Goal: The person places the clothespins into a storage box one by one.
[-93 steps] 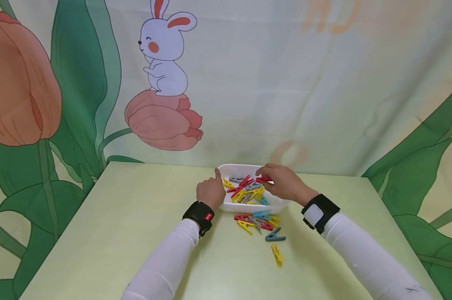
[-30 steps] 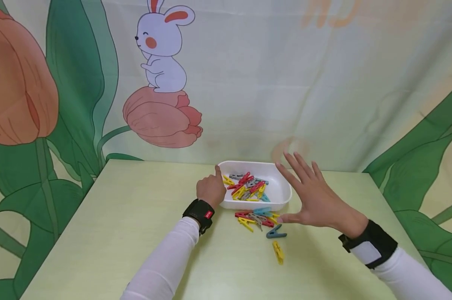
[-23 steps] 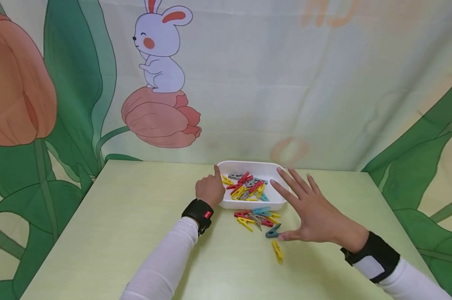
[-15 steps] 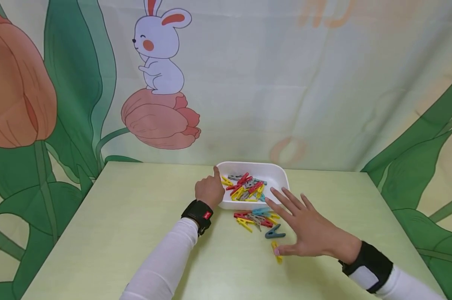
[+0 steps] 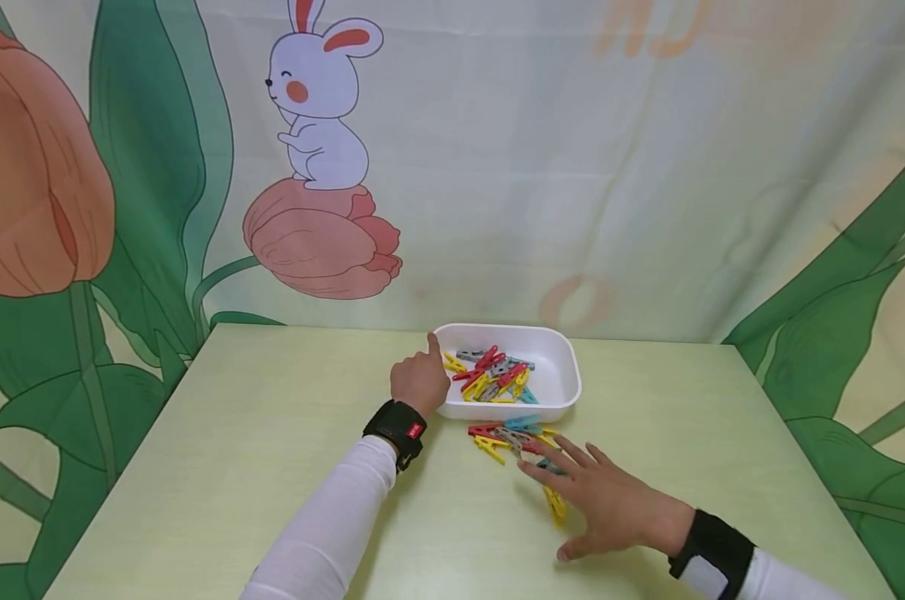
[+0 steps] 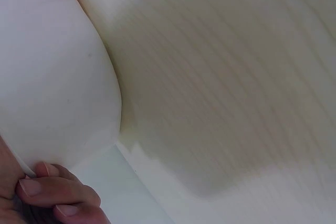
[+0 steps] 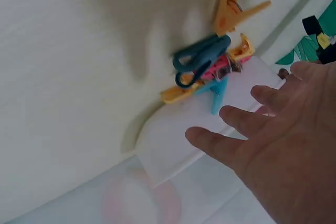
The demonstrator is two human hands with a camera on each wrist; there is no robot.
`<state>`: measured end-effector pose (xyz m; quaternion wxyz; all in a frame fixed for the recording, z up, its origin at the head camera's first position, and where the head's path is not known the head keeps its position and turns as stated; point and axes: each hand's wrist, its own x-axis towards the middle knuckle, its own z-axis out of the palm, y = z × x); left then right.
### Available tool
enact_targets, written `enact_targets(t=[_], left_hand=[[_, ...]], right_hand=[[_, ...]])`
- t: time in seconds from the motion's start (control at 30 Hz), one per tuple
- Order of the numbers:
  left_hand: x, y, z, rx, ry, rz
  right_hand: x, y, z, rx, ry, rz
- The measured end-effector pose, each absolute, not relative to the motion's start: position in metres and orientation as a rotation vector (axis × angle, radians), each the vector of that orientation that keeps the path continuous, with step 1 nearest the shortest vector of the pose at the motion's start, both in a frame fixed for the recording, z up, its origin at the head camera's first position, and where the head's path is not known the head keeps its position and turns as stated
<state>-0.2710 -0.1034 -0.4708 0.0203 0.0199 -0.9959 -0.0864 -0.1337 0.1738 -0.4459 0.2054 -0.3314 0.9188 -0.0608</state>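
Observation:
In the head view my left hand (image 5: 420, 382) grips the left end of a white plastic tray (image 5: 565, 371), thumb along the rim. The left wrist view shows its fingers (image 6: 60, 190) curled at the tray's edge. Several red, yellow, grey and blue clothespins (image 5: 485, 365) lie inside. My right hand (image 5: 610, 504) hovers with spread fingers over loose clothespins (image 5: 490, 448) in front of the tray, holding nothing. It partly covers a yellow clothespin (image 5: 553, 505) and a dark blue clothespin, which shows fully in the right wrist view (image 7: 202, 59).
A pale wood-grain table (image 5: 295, 467) carries everything. Behind its far edge hangs a curtain (image 5: 460, 167) printed with a rabbit and tulips. The tray stands close to that edge.
My right hand has let a red clothespin go in the tray, drawn back to the right, then come down toward the loose clothespins nearer the front. The left hand has stayed at the tray.

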Motion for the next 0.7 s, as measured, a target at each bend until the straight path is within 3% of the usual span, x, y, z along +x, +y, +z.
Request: enact_targets(t=[0.43, 0.7], left_hand=[[-0.270, -0.104, -0.469, 0.052, -3.090, -0.272], [-0.270, -0.104, -0.470, 0.054, -3.093, -0.267]], right_hand=[[-0.129, 0.173, -0.464, -0.801, 2.537, -0.085], [-0.131, 0.178, -0.469, -1.038, 2.606, -0.056]])
